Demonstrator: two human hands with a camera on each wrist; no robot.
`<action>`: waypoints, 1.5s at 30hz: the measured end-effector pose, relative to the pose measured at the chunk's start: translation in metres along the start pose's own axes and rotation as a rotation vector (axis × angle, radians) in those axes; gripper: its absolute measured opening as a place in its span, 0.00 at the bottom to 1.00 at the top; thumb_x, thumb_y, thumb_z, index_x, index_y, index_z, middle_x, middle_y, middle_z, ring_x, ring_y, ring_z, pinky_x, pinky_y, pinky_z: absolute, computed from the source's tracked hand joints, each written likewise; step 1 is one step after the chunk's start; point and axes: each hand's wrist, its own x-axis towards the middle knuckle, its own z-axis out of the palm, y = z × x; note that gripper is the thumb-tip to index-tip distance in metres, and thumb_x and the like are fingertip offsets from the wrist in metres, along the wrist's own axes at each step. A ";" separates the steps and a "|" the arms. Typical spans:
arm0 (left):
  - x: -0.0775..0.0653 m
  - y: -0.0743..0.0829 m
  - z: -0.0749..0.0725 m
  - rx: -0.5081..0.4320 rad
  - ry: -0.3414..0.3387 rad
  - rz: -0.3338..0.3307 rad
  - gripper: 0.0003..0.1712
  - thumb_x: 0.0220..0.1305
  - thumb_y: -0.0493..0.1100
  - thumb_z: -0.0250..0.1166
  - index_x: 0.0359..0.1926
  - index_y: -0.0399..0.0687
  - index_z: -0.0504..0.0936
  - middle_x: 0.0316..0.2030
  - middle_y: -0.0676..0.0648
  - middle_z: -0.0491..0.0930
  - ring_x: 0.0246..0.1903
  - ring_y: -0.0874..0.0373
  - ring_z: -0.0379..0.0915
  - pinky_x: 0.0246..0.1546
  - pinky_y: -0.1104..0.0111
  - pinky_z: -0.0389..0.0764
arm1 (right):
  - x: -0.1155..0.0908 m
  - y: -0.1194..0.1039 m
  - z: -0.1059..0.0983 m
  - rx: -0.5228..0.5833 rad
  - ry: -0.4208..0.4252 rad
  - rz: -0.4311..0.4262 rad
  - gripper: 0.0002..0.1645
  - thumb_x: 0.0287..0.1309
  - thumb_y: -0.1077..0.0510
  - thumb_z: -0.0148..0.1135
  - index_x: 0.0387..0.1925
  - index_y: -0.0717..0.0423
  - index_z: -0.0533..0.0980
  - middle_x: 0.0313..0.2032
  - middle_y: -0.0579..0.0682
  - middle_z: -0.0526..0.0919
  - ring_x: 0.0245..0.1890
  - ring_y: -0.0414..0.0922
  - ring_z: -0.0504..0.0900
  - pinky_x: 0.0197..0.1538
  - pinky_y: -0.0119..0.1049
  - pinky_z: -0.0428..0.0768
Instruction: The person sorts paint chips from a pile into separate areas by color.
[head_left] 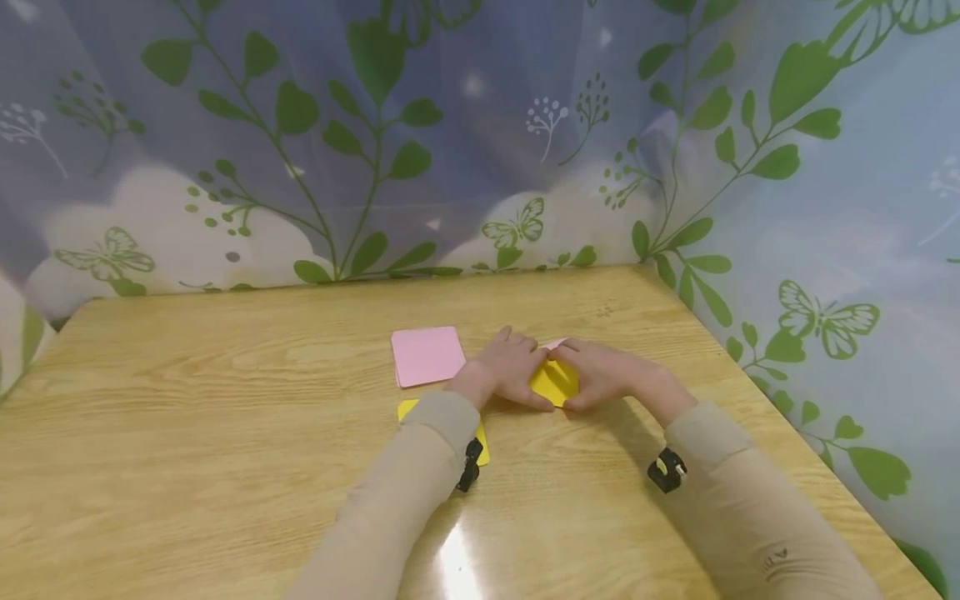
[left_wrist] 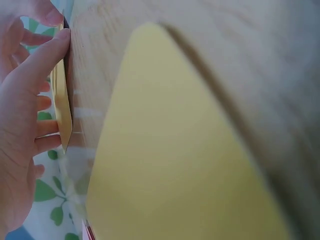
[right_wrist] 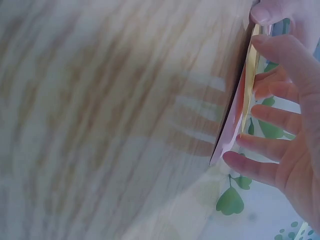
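Note:
Both hands meet around a small stack of cards at the middle right of the table, a yellow card [head_left: 555, 383] on top and pink card [right_wrist: 229, 127] showing beneath it. My left hand [head_left: 513, 364] holds the stack's left side, thumb at the near edge and fingers spread along the far side. From the right, my right hand [head_left: 603, 371] grips it the same way, its thumb close to the left thumb. In both wrist views the stack appears nearly edge-on, low at the tabletop.
A pink card pile [head_left: 427, 357] lies left of the left hand. Below it, another yellow card [head_left: 482, 442] is partly covered by the left forearm. The wooden table [head_left: 225, 433] meets patterned curtains [head_left: 480, 167] at its back and right edges.

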 end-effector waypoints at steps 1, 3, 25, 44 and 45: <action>0.001 0.000 0.000 -0.004 0.007 0.001 0.52 0.48 0.79 0.51 0.66 0.51 0.62 0.58 0.48 0.67 0.62 0.51 0.57 0.65 0.51 0.44 | 0.000 0.000 0.000 -0.011 0.006 -0.005 0.43 0.40 0.49 0.69 0.57 0.65 0.66 0.53 0.59 0.71 0.49 0.52 0.74 0.53 0.45 0.72; 0.001 -0.001 -0.001 -0.015 0.019 -0.002 0.52 0.48 0.79 0.52 0.65 0.51 0.63 0.57 0.48 0.68 0.61 0.51 0.58 0.65 0.50 0.44 | 0.000 0.000 -0.001 -0.039 0.016 -0.002 0.43 0.40 0.47 0.70 0.56 0.65 0.67 0.52 0.58 0.72 0.48 0.52 0.74 0.52 0.45 0.73; -0.002 0.003 -0.003 -0.123 -0.028 -0.085 0.59 0.42 0.78 0.58 0.69 0.51 0.56 0.59 0.44 0.63 0.62 0.49 0.54 0.66 0.51 0.41 | -0.002 0.003 0.007 -0.164 0.006 0.075 0.49 0.38 0.35 0.67 0.56 0.61 0.66 0.54 0.55 0.71 0.55 0.54 0.69 0.49 0.55 0.71; -0.006 -0.008 -0.004 -0.057 0.072 -0.101 0.59 0.40 0.78 0.59 0.66 0.48 0.59 0.56 0.42 0.63 0.57 0.48 0.57 0.63 0.55 0.53 | -0.001 0.006 0.004 -0.123 0.085 0.048 0.42 0.45 0.39 0.65 0.56 0.63 0.67 0.54 0.59 0.71 0.54 0.57 0.70 0.53 0.54 0.70; -0.007 -0.009 -0.005 -0.059 0.077 -0.098 0.59 0.40 0.78 0.60 0.66 0.47 0.59 0.56 0.42 0.63 0.57 0.48 0.58 0.62 0.57 0.55 | -0.001 0.006 0.003 -0.122 0.093 0.042 0.42 0.46 0.39 0.65 0.56 0.63 0.67 0.54 0.59 0.71 0.55 0.57 0.70 0.54 0.54 0.69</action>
